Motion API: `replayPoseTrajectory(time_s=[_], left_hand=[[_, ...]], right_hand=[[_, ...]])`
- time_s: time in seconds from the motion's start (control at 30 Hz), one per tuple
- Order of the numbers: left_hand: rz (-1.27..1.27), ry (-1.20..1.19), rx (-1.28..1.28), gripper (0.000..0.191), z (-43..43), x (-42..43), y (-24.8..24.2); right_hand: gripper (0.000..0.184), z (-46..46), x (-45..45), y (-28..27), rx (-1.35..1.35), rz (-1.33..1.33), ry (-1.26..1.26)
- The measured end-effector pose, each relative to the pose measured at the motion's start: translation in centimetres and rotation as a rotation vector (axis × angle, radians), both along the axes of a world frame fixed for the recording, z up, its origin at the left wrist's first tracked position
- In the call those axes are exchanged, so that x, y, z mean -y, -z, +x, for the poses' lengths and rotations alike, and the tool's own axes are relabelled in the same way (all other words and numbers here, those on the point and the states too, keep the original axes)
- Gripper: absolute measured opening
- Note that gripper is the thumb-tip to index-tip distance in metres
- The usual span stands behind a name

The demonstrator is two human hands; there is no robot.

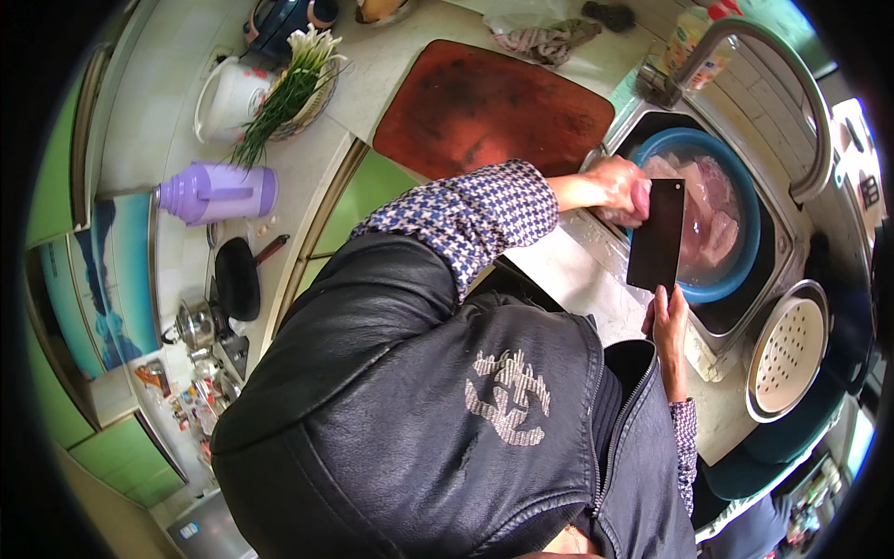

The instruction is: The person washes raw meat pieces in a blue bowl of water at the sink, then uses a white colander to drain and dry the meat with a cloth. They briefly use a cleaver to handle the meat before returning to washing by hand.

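Observation:
A cleaver (656,234) with a dark rectangular blade and a hole in one corner is held over the near-left rim of a blue basin (751,223). My right hand (668,311) grips it at its lower end; the handle is hidden. Beside the blade's upper left edge, my wet left hand (614,189) is closed around a small pink piece of meat (640,198). Large pale pink pieces of raw meat (718,234) lie in cloudy water in the basin, which stands in the sink (775,269).
A reddish-brown cutting board (496,108) lies left of the sink. The curved faucet (814,105) arches over the basin's far side. A perforated colander (786,356) stands at the right. Farther left are a basket (314,105) with green stalks, a purple thermos (220,192) and a black pan (237,279).

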State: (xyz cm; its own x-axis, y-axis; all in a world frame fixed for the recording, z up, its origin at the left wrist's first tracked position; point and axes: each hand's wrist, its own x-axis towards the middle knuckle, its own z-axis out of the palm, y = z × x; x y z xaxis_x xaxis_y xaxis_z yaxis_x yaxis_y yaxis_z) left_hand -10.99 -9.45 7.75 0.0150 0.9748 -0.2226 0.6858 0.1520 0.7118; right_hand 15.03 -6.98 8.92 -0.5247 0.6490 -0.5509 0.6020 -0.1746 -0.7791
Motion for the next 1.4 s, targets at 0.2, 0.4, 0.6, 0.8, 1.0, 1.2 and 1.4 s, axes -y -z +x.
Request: replayPoseTrajectory(time_s=[0.2, 0.4, 0.6, 0.8, 1.0, 1.2, 1.4], left_hand=[[-0.010, -0.070, -0.117, 0.025, 1.0, -0.5, -1.1], [-0.005, 0.053, 0.123, 0.016, -0.4, -0.8, -3.4], [-0.089, 0.015, 0.696, 0.037, 1.0, -3.1, -6.2], [-0.241, -0.222, 1.277, 0.031, 2.0, -6.7, -5.0], [-0.371, -0.007, 1.245, 0.045, 12.3, -12.9, -5.9], [-0.282, 0.185, 1.302, 0.062, 15.8, -15.7, -5.1], [-0.106, -0.004, 0.545, 0.045, 14.2, -13.9, -1.6]], right_hand=[[0.031, -2.1, -2.3, 2.6, -0.293, 0.267, -0.099], [0.021, 1.3, -0.9, 1.0, -0.180, -0.071, -0.016], [0.018, 1.6, -1.2, 2.3, -0.362, -0.004, 0.097], [0.018, 8.0, 2.8, 0.4, -0.358, 0.028, 0.254], [0.021, 10.9, 5.3, -0.6, -0.278, 0.017, 0.353], [0.021, 14.7, 7.0, -0.1, -0.279, -0.032, 0.527], [0.019, 17.8, 8.1, 0.1, -0.343, -0.048, 0.637]])
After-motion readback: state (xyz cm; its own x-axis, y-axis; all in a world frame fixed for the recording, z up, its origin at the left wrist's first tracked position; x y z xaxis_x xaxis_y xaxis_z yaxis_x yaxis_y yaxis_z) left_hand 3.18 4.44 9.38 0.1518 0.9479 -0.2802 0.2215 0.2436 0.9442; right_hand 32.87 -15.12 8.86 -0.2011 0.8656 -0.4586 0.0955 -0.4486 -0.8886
